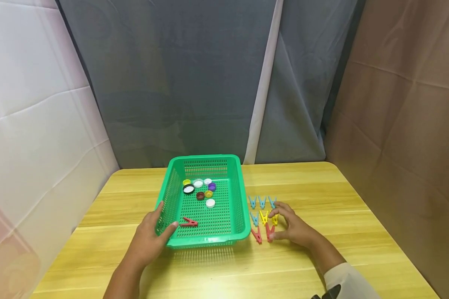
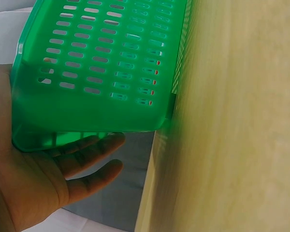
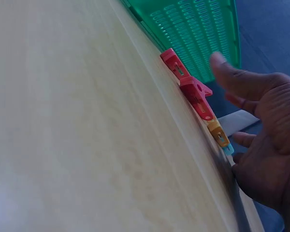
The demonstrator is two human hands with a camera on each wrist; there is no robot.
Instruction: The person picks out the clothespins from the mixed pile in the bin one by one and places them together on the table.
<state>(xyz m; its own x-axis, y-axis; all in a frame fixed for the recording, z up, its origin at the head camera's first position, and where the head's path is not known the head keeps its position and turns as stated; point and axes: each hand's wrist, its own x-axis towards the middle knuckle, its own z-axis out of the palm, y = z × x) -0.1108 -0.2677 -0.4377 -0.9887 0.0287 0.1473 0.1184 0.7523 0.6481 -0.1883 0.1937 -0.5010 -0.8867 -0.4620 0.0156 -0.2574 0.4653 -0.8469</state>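
Observation:
A green plastic basket [image 1: 209, 239] stands on the table, its near left corner held by my left hand [image 1: 149, 236], thumb over the rim and fingers along the outside. The left wrist view shows those fingers [image 2: 94, 181] against the basket's side. Inside lie a red clothespin [image 1: 189, 222] and several bottle caps, among them a white cap [image 1: 210, 203] and a purple cap [image 1: 211, 187]. Right of the basket, my right hand [image 1: 293, 226] hovers with parted fingers over rows of clothespins. Its thumb is beside a red clothespin [image 1: 270, 232]; its fingers partly cover a yellow clothespin [image 1: 275, 219].
Several blue clothespins, one blue clothespin [image 1: 262, 202] among them, lie beside the basket's right wall, with another red clothespin [image 1: 256, 235] nearer. The wooden table [image 1: 217, 274] reaches back to a grey curtain [image 1: 179, 83]. Cloth hangs on both sides.

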